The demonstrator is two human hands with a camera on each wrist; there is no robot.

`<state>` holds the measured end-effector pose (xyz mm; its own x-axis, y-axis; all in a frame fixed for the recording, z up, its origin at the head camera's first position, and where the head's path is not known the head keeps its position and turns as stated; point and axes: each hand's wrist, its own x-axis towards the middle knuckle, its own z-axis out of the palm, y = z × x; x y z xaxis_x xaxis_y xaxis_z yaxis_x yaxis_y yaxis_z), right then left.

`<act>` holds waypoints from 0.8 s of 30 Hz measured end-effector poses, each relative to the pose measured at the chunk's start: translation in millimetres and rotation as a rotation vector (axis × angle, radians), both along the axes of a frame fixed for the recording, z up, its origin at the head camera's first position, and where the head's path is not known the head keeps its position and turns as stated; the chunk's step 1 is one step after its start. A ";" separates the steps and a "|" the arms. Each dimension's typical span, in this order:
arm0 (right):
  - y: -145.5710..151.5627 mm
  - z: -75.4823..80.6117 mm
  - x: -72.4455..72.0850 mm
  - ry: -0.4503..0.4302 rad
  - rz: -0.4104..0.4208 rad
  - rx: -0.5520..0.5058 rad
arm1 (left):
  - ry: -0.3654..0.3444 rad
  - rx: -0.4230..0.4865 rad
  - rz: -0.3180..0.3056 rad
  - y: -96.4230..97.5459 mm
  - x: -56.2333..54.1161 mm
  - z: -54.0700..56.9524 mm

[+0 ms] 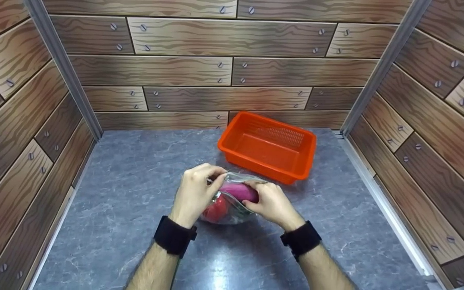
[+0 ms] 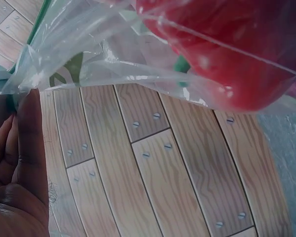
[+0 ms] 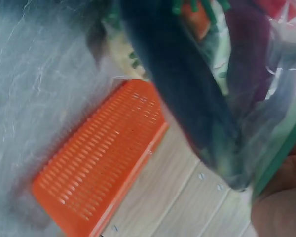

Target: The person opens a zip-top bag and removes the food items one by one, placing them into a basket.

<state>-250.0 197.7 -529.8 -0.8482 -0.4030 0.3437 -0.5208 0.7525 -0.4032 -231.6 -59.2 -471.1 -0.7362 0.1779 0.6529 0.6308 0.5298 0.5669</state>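
A clear zip bag (image 1: 234, 220) with a green seal strip stands upright on the floor, its mouth open. My left hand (image 1: 195, 189) pinches the left end of the rim between thumb and fingers. At the right end, my right hand (image 1: 274, 203) grips the rim, close to a purple eggplant (image 1: 235, 191) lying in the mouth. A glossy red vegetable (image 2: 227, 54) bulges at the left of the bag. Through the plastic, the right wrist view shows a long dark-green vegetable (image 3: 172, 69) and a pale piece with green bits (image 3: 122, 54).
Just behind the bag, an orange plastic basket (image 1: 224, 150) with slotted sides sits at an angle, nothing inside it. Wood-print walls (image 1: 183, 72) enclose the grey marbled floor (image 1: 127, 181) at the back and both sides.
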 end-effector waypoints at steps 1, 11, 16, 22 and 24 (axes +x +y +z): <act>-1.7 -1.2 -3.0 -0.004 0.011 -0.011 | 0.000 0.000 0.007 -1.6 -0.2 -0.2; -25.9 -9.7 -36.9 -0.055 0.100 -0.070 | -0.019 0.029 0.068 -19.3 -4.5 -2.7; -37.0 -12.4 -53.4 -0.084 0.129 -0.076 | -0.052 0.064 0.096 -26.0 -10.4 -8.6; -44.7 -15.9 -69.1 -0.108 0.128 -0.093 | -0.084 0.077 0.127 -30.1 -20.6 -16.6; -46.1 -16.0 -72.6 -0.116 0.123 -0.098 | -0.094 0.083 0.140 -31.1 -25.0 -18.9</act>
